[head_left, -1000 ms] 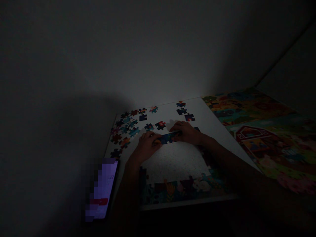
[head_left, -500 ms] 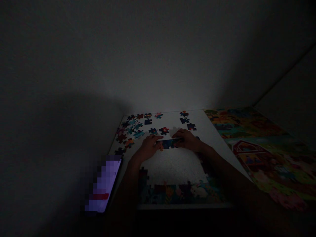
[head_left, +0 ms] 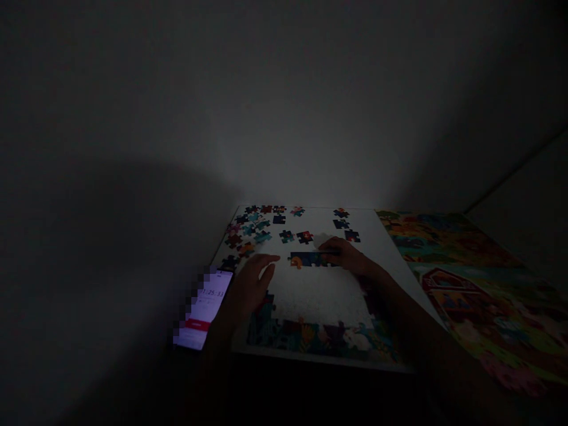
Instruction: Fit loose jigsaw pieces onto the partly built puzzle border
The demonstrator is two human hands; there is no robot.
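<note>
Hands sit apart: the left hand is empty, thumb and fingers parted, just left of the joined puzzle strip; the right hand covers its right end, probably steadying it, though whether it grips is unclear. The strip lies mid-table, long axis left to right, straight edge far, knobs near. Loose pieces spread far left, seemingly for easy viewing.

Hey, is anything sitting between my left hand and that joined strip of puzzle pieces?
Nothing visible. Only bare white tabletop shows between your left hand and the strip's left end. A loose dark piece lies farther back, outside that gap, and your right hand is at the strip's other end.
</note>
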